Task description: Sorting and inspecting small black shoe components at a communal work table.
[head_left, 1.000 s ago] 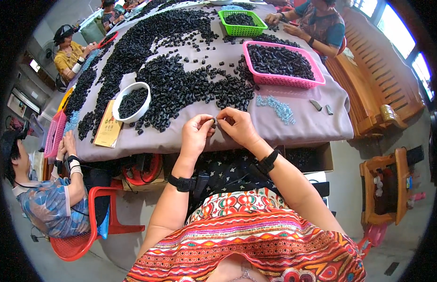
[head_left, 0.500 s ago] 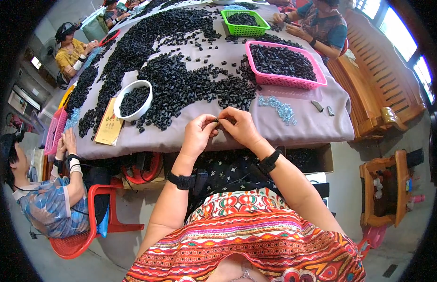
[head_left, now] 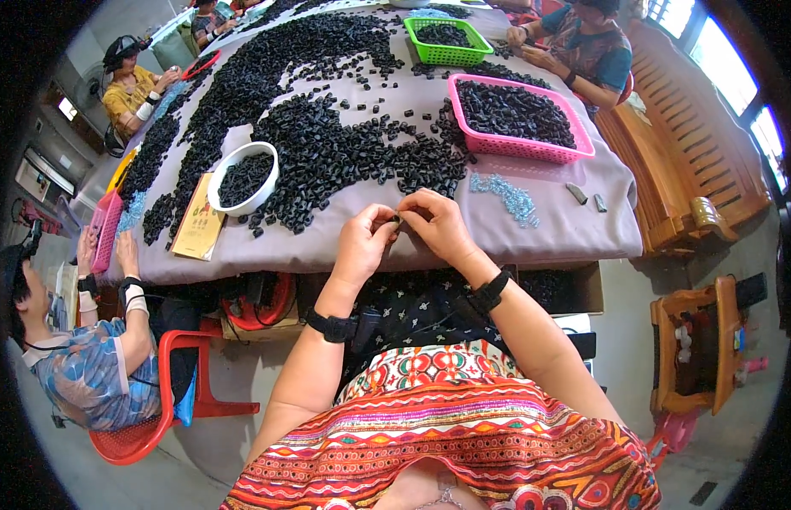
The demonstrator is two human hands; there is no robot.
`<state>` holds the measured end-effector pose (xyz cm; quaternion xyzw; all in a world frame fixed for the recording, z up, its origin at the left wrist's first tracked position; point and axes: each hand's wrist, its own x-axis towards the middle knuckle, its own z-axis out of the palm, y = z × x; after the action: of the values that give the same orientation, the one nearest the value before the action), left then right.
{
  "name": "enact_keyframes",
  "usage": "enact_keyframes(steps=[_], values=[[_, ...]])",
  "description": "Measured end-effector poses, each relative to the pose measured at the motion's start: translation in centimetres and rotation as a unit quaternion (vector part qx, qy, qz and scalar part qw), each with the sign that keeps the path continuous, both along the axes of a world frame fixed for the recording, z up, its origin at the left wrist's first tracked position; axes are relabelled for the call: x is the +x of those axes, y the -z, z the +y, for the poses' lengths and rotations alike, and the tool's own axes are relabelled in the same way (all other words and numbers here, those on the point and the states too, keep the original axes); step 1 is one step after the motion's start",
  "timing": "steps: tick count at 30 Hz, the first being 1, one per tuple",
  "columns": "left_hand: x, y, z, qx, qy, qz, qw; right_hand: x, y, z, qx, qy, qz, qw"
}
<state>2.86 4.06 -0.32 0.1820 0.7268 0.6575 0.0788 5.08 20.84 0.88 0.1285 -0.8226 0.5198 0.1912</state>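
Observation:
Just over the table's near edge, my left hand and my right hand meet fingertip to fingertip. Both are closed in a pinch on one small dark piece, mostly covered by the fingers. Beyond them spreads a heap of small black tube-like pieces on the grey tablecloth. Right of my right hand lies a patch of small clear bluish pieces. A white bowl of slender black pieces stands to the left.
A pink basket and a green basket, both holding black pieces, stand at the right. A yellow booklet lies beside the bowl. Two small grey objects sit near the right edge. Co-workers sit around; one at left uses a red chair.
My hands stay pinched together, with only a slight shift of the fingers. The co-worker at left has parted their hands, one now at the pink basket there.

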Motion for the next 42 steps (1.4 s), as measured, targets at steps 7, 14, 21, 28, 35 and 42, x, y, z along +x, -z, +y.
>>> enact_keyframes(steps=[7, 14, 21, 28, 35, 42], values=[[-0.2, 0.4, 0.2, -0.018, -0.007, 0.013, 1.0, 0.2, 0.0, 0.1, -0.005, -0.005, 0.008, 1.0], [-0.3, 0.5, 0.0, 0.003, -0.003, -0.015, 1.0, 0.3, -0.3, -0.1, 0.016, -0.014, -0.001, 1.0], [-0.7, 0.4, -0.2, 0.058, -0.025, -0.077, 0.995, 0.3, -0.2, -0.4, 0.029, -0.039, 0.07, 0.996], [-0.8, 0.1, -0.8, 0.138, -0.022, -0.113, 0.984, 0.1, -1.3, -1.0, 0.025, -0.062, -0.004, 0.998], [-1.1, 0.5, -1.7, 0.185, -0.001, -0.128, 0.974, 0.1, -2.6, -2.0, 0.027, -0.065, -0.017, 0.997], [-1.4, 0.5, -2.2, 0.212, -0.027, -0.168, 0.962, -6.7, -3.4, -1.0, 0.161, 0.012, 0.003, 0.987]])
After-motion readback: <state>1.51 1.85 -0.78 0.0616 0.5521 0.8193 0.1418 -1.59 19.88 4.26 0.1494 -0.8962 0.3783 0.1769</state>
